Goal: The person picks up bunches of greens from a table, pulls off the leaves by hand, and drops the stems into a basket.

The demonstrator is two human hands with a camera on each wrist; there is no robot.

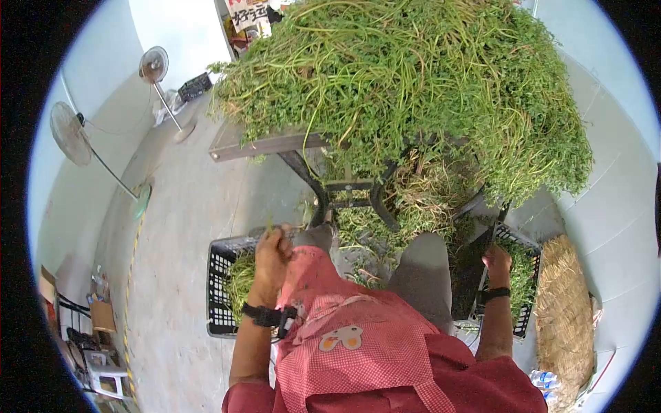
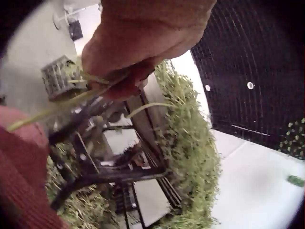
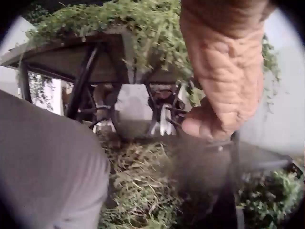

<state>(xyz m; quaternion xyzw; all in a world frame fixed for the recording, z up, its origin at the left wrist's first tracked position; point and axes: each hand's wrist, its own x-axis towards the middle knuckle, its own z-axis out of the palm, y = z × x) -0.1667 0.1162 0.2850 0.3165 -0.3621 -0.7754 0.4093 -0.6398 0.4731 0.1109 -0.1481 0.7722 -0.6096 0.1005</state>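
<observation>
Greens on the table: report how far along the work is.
Done, apparently: plant material sits in the left crate and right crate. In hand: the left hand pinches thin stems; what the right hand may hold is unclear. Left: probably the large heap covering most of the table.

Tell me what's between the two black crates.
In the head view, the person's knees and red apron, with plant pieces on the floor, lie between the left crate and the right crate.

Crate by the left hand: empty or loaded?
Loaded: green stems show inside the black crate. How full, cannot tell; the left forearm hides part.
</observation>
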